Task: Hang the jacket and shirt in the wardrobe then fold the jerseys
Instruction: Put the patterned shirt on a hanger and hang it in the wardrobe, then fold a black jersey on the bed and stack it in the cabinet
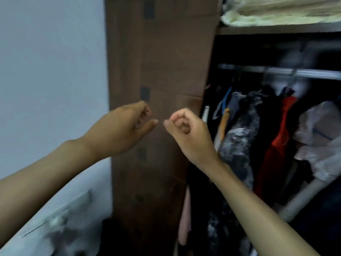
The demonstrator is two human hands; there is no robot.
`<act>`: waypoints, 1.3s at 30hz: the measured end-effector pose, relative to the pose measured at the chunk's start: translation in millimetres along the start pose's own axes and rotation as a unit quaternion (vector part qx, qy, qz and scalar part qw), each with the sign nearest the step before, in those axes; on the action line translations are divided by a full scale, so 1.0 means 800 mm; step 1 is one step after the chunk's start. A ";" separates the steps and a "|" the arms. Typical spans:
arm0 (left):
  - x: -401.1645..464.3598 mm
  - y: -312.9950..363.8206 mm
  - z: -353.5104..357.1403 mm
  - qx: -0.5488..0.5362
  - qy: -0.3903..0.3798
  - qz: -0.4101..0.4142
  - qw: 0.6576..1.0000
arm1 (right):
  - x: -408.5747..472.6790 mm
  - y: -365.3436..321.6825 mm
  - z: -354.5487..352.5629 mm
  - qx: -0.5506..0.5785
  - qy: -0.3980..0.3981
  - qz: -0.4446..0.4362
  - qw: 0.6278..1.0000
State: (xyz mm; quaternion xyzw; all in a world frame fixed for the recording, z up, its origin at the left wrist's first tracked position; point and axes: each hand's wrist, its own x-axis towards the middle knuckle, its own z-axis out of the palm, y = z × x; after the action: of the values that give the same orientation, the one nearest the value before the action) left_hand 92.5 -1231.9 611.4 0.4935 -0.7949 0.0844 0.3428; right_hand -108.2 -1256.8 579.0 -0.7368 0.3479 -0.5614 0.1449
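2 hands point(127, 126), 1 rail point(280, 72), 1 wardrobe door point(158, 71)

From my feed I see two bare forearms, each running from a lower corner of the frame up to its hand. The left hand point(127, 126) and the right hand point(186, 130) wear nothing: no gloves, rings, watch or bands that I can make out. No sleeve shows on either arm; both are uncovered as far back as the frame edge. Short, plain nails show on the thumbs, though the picture is soft with blur
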 end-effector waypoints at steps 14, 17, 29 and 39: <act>-0.464 -0.102 -0.204 0.232 0.037 -0.523 0.819 | -0.156 -0.197 0.440 0.110 -0.499 -0.142 0.848; -0.588 -0.039 -0.222 0.274 0.058 -0.651 0.706 | -0.260 -0.259 0.508 0.135 -0.594 -0.215 0.763; -0.899 0.438 -0.145 0.262 0.145 -0.928 0.222 | -0.769 -0.513 0.379 0.240 -0.774 -0.474 0.345; -0.939 0.746 -0.065 0.234 0.211 -0.949 -0.027 | -1.031 -0.607 0.128 0.283 -0.725 -0.614 0.131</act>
State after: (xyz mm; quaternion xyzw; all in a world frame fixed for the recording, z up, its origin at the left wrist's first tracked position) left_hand -177.4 -363.9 300.4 -0.8032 -0.5818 0.0372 -0.1226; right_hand 51.4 -370.7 239.7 -0.6765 -0.6704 0.2735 0.1348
